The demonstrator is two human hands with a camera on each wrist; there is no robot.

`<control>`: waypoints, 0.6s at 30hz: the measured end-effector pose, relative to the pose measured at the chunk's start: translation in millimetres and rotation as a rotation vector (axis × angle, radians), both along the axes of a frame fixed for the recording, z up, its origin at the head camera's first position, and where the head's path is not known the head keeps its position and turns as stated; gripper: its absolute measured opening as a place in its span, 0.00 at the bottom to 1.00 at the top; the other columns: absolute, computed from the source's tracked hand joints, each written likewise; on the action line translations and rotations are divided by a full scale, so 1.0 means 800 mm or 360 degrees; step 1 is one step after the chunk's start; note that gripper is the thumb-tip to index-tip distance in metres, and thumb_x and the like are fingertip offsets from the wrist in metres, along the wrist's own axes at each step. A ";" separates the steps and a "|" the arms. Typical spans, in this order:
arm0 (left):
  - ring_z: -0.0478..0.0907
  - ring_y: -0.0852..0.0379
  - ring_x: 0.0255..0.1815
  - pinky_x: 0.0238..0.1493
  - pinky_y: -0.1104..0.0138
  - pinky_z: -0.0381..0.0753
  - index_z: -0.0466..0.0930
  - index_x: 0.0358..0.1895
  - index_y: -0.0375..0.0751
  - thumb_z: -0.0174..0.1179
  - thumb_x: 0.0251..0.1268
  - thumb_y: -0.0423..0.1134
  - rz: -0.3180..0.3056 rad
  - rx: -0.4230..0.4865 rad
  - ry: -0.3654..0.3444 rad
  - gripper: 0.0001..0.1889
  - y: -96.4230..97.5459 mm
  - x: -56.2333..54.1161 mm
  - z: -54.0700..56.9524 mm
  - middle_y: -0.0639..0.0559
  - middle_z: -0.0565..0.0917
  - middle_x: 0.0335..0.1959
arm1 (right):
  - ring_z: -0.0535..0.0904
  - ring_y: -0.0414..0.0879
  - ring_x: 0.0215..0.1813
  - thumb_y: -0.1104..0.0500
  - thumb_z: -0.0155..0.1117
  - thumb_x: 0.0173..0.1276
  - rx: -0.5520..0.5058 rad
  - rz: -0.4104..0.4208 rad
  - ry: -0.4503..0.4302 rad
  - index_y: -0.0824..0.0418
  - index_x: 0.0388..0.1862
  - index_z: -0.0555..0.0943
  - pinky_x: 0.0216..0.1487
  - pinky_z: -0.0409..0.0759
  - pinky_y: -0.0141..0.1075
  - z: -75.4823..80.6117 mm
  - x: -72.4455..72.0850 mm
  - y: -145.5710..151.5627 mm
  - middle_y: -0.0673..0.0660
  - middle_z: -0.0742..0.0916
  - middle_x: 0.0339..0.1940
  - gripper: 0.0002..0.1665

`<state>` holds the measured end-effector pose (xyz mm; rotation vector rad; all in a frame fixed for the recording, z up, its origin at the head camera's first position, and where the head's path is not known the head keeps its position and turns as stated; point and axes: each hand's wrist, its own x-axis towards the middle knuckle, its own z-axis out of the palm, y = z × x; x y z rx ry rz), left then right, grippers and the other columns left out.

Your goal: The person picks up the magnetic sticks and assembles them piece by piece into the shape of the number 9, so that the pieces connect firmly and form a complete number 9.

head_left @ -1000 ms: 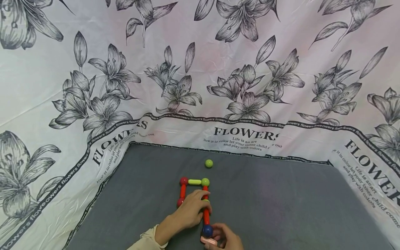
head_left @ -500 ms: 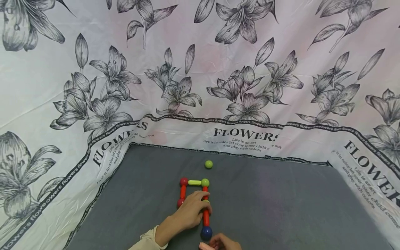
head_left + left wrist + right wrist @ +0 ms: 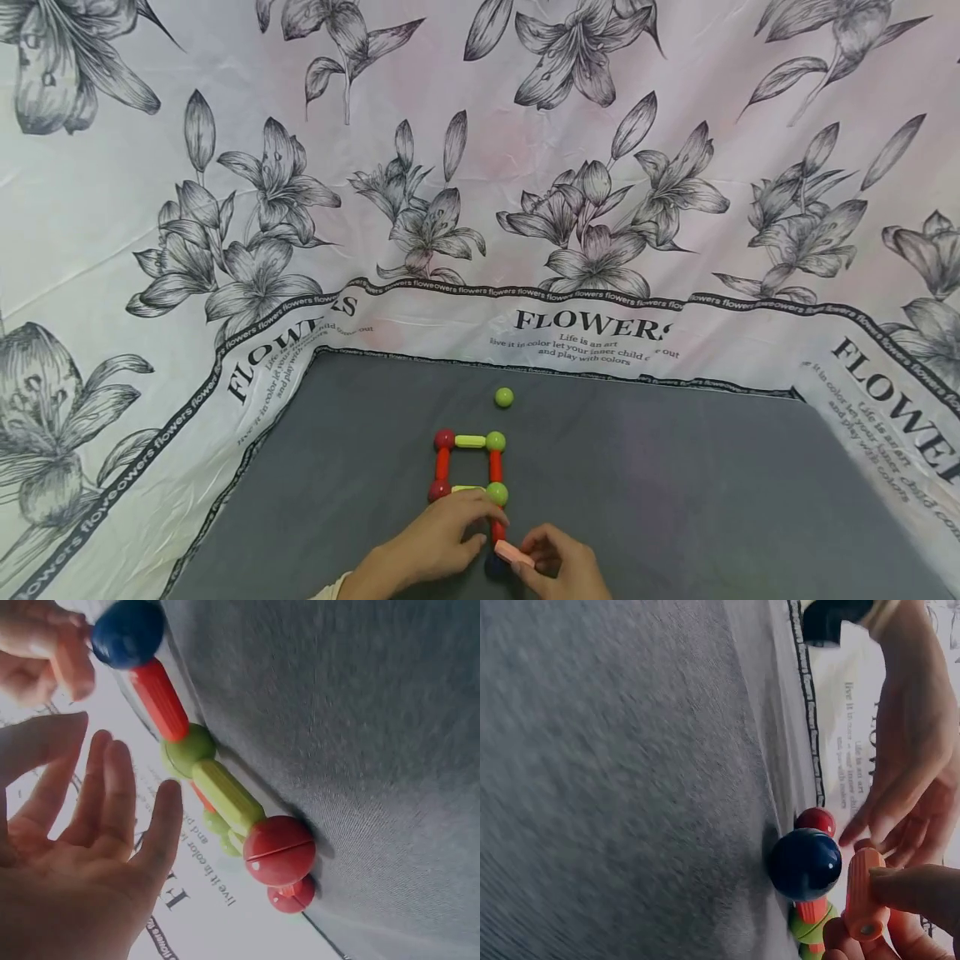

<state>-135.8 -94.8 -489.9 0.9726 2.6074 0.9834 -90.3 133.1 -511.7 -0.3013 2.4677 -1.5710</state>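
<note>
A rectangle of magnetic balls and sticks lies on the dark cloth, with red balls (image 3: 444, 441) on its left, green balls (image 3: 497, 494) on its right, and red and yellow sticks (image 3: 470, 442) between them. From its near green corner a red stick (image 3: 161, 701) runs to a blue ball (image 3: 805, 864). My right hand (image 3: 566, 562) pinches a salmon-pink magnetic stick (image 3: 866, 892) between thumb and fingers, right by the blue ball; its grey end shows in the right wrist view. My left hand (image 3: 431, 537) hovers with loosely spread fingers beside the red stick, partly covering the near yellow stick.
A loose green ball (image 3: 504, 397) lies beyond the rectangle. A white curtain (image 3: 420, 325) printed with flowers and lettering borders the dark cloth (image 3: 675, 483) at the back and sides.
My right hand dropped away from the blue ball with the pink stick, then came back up over it. My left hand has drawn back toward me, uncovering the near green ball.
</note>
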 end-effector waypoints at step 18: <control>0.74 0.75 0.37 0.40 0.74 0.76 0.87 0.46 0.55 0.66 0.66 0.48 0.0125 -0.0080 -0.0072 0.09 -0.023 0.034 -0.010 0.70 0.82 0.37 | 0.82 0.33 0.36 0.50 0.74 0.63 -0.0069 0.0169 -0.0025 0.60 0.41 0.80 0.38 0.82 0.28 0.005 -0.012 -0.023 0.53 0.87 0.38 0.16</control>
